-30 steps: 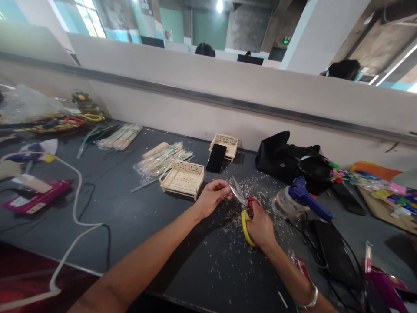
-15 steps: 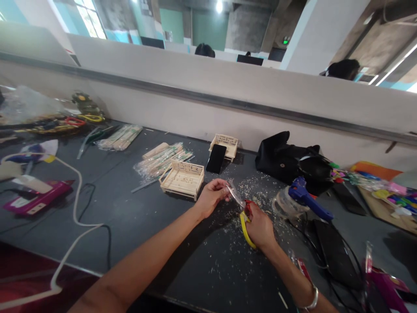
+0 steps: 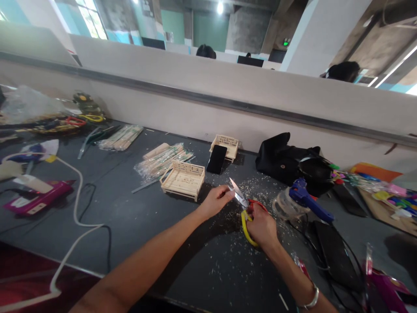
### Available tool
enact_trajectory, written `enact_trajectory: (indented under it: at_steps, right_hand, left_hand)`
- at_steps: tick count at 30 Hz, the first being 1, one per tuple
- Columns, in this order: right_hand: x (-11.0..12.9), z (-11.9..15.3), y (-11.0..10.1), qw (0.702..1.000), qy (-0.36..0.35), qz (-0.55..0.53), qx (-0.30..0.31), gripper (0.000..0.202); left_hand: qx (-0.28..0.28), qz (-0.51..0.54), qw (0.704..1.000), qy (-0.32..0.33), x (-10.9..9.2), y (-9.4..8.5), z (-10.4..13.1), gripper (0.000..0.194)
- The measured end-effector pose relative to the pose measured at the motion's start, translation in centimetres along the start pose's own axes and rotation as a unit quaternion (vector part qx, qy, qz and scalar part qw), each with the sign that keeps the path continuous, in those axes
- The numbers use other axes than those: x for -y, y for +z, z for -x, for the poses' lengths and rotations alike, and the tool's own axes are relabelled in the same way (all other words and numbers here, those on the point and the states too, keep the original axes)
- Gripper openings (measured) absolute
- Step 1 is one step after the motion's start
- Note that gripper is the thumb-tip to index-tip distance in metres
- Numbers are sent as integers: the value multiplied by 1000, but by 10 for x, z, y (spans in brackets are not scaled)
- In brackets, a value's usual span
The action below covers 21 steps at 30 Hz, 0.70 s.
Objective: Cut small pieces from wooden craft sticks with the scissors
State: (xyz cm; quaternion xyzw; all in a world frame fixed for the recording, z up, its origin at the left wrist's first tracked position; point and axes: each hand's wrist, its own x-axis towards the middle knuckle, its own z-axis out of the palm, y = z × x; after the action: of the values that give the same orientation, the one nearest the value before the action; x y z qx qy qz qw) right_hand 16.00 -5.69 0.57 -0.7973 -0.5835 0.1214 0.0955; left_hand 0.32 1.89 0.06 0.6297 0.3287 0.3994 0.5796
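My right hand (image 3: 261, 227) grips a pair of scissors (image 3: 240, 198) by the red and yellow handles. The blades are spread apart and point up and to the left. Beside the lower blade, my left hand (image 3: 215, 201) is closed in a pinch; what lies between its fingertips is too small to make out. Pale clippings (image 3: 224, 252) are strewn over the dark table under and around both hands. Left of my left hand sits a small bench-shaped model (image 3: 183, 180) made of thin wooden sticks.
A phone (image 3: 216, 159) leans against a second stick model (image 3: 224, 145) at the back. Packs of wooden sticks (image 3: 166, 158) lie to the left. A blue glue gun (image 3: 309, 200) rests on a clear jar (image 3: 284, 204) at right, near a black bag (image 3: 276, 156). A white cable (image 3: 77, 191) crosses the left side.
The scissors' blades have spread from nearly closed to open. My left hand has shifted slightly down, its fingers still pinched near the blades. The rest stays in place.
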Motion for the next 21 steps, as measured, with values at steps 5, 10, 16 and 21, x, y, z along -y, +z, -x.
enact_trajectory:
  at_steps: [5, 10, 16, 21]
  right_hand:
    - [2, 0, -1, 999, 15, 42, -2, 20]
    - [6, 1, -2, 997, 17, 81, -11, 20]
    - [7, 3, -1, 993, 12, 119, -15, 23]
    - [10, 5, 0, 989, 9, 149, -17, 22]
  left_hand:
    - [-20, -40, 999, 19, 5, 2, -2, 34]
    - [-41, -43, 998, 2, 2, 4, -3, 34]
    - [-55, 14, 995, -82, 0, 6, -1, 35]
    - [-77, 43, 985, -146, -2, 8, 0, 33]
